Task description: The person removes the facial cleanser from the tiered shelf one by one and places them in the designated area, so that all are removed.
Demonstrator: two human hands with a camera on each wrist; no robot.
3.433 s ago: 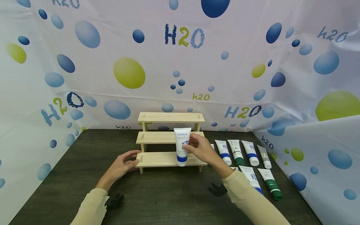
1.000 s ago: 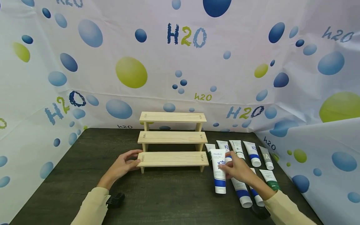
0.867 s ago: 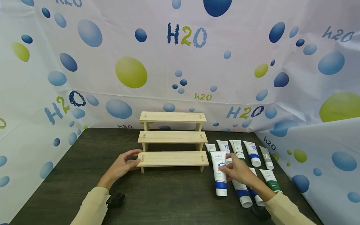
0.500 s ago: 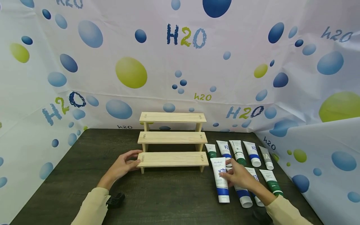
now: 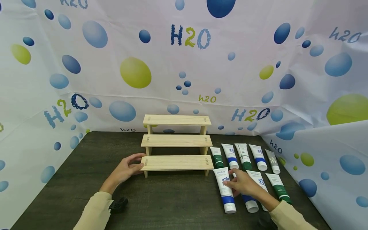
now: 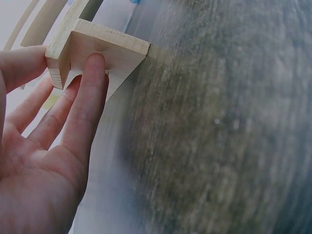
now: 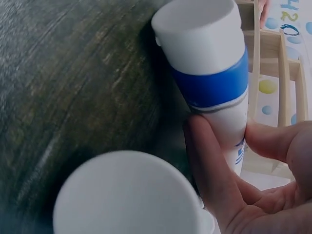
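My right hand (image 5: 242, 183) pinches a white squeeze tube (image 5: 225, 190) with a blue band and white cap, thumb on one side and fingers on the other. In the right wrist view the tube (image 7: 209, 53) is tilted, its cap end close to the dark table. At the left end of the three-tier wooden display stand (image 5: 176, 163), my left hand (image 5: 125, 169) holds the lowest step. In the left wrist view, the thumb lies on the board's edge and a fingertip touches the stand's leg (image 6: 107, 48) beneath it.
Several tubes lie in two rows to the right of the stand, among them a green-and-white tube (image 5: 279, 187) and a grey tube (image 5: 273, 161). Another blue-banded tube (image 5: 250, 203) lies partly behind my right hand. A printed sheet (image 5: 178, 64) hangs behind the dark table (image 5: 166, 204).
From in front of the stand, my right hand has carried the tube right and down to the near-left end of the tube rows. My left hand has stayed on the stand.
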